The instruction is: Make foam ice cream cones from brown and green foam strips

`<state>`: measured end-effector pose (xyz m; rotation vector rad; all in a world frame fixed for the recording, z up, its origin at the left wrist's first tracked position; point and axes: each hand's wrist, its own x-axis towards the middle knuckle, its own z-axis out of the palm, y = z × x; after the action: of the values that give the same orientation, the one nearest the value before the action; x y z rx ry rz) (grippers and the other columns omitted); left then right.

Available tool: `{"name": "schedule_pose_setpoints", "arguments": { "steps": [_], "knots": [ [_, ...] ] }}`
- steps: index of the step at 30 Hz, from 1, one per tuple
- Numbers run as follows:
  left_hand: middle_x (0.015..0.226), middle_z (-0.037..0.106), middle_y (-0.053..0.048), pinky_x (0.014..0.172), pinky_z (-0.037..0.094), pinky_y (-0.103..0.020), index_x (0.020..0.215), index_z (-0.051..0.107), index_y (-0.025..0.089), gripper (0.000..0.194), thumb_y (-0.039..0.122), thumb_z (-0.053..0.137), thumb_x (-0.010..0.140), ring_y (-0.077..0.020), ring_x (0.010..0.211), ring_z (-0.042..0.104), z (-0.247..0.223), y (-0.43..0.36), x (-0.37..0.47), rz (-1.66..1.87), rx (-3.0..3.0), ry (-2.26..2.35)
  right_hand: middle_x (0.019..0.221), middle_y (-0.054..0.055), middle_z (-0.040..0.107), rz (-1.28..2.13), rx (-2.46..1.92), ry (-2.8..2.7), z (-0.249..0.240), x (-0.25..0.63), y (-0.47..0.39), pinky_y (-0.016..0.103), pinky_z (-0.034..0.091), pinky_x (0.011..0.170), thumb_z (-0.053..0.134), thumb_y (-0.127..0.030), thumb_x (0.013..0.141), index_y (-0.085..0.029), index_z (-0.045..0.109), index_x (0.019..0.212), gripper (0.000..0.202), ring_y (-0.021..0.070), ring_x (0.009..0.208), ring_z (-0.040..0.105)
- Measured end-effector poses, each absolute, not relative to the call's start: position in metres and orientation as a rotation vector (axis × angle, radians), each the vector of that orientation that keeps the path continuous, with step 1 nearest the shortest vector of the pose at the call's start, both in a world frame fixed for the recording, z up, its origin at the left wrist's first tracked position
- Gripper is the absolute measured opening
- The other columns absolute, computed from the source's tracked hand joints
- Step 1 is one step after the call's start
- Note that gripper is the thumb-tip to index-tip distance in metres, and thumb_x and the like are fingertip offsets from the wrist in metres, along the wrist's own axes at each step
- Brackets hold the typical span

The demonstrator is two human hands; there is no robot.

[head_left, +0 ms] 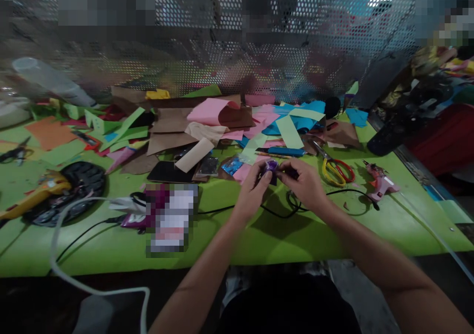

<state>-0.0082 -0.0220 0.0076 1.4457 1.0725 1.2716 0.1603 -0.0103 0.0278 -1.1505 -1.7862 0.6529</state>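
Observation:
Above the front middle of the table, both of my hands are at a small shiny purple packet [271, 166], whose contents are too small to tell. My left hand [255, 188] grips its left side, with the thumb across the front. My right hand [304, 182] pinches at its right edge, the fingertips close together. Just left of them lie a clear packet with blue pieces [232, 166] and another with dark pieces [208, 167]. Behind the hands rests a blue box cutter [285, 151] beside a pencil.
Scissors with red and yellow handles [335, 170] and a pink glue gun [383, 183] lie to the right. Coloured paper scraps [213, 112] pile up against a perforated metal panel [229, 48]. Further left are a yellow glue gun [40, 193] on a black tray, cables and a phone.

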Motion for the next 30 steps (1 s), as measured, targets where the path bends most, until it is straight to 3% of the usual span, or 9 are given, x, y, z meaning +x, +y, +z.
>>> {"name": "schedule_pose_setpoints", "arguments": {
  "steps": [5,12,20,26,30],
  "knots": [
    [0.128,0.07,-0.007,0.107,0.048,-0.033,0.124,0.065,0.021,0.043,0.051,0.059,0.094,-0.0226,0.123,0.062,0.011,-0.023,-0.011,1.251,1.342,1.021,0.077,0.001,0.066,0.732,-1.12,-1.726,0.032,0.162,-0.011,0.028,0.045,0.069,0.065,-0.024,0.085,-0.019,0.065,0.083,0.005,0.0163,0.072,0.06],
    [0.127,0.072,-0.008,0.105,0.05,-0.034,0.127,0.069,0.02,0.048,0.049,0.068,0.088,-0.0243,0.121,0.063,0.011,-0.02,-0.014,1.161,1.286,0.915,0.069,-0.002,0.058,0.795,-1.123,-1.707,0.041,0.167,-0.01,0.025,0.039,0.06,0.062,-0.025,0.083,-0.02,0.06,0.077,0.008,0.0129,0.064,0.051],
    [0.104,0.074,-0.006,0.096,0.05,-0.033,0.107,0.073,0.018,0.03,0.041,0.066,0.089,-0.0208,0.103,0.064,0.006,-0.016,-0.019,1.162,1.409,1.039,0.069,-0.002,0.058,0.691,-1.117,-1.764,0.047,0.176,-0.009,0.026,0.039,0.06,0.063,-0.023,0.084,-0.02,0.058,0.076,0.01,0.0123,0.064,0.05],
    [0.112,0.072,-0.007,0.095,0.052,-0.031,0.107,0.071,0.019,0.026,0.035,0.063,0.09,-0.0199,0.105,0.064,0.012,-0.017,-0.017,1.235,1.493,1.054,0.072,-0.002,0.056,0.794,-1.056,-1.695,0.042,0.172,-0.008,0.025,0.039,0.057,0.071,-0.032,0.088,-0.02,0.067,0.092,0.013,0.0128,0.064,0.05],
    [0.118,0.069,-0.009,0.091,0.054,-0.03,0.115,0.07,0.019,0.031,0.038,0.062,0.091,-0.02,0.106,0.064,0.011,-0.018,-0.016,1.226,1.482,1.023,0.078,-0.001,0.059,0.634,-0.959,-1.757,0.042,0.171,-0.011,0.026,0.041,0.061,0.072,-0.026,0.089,-0.022,0.072,0.101,0.012,0.0136,0.069,0.053]
  ]
}}
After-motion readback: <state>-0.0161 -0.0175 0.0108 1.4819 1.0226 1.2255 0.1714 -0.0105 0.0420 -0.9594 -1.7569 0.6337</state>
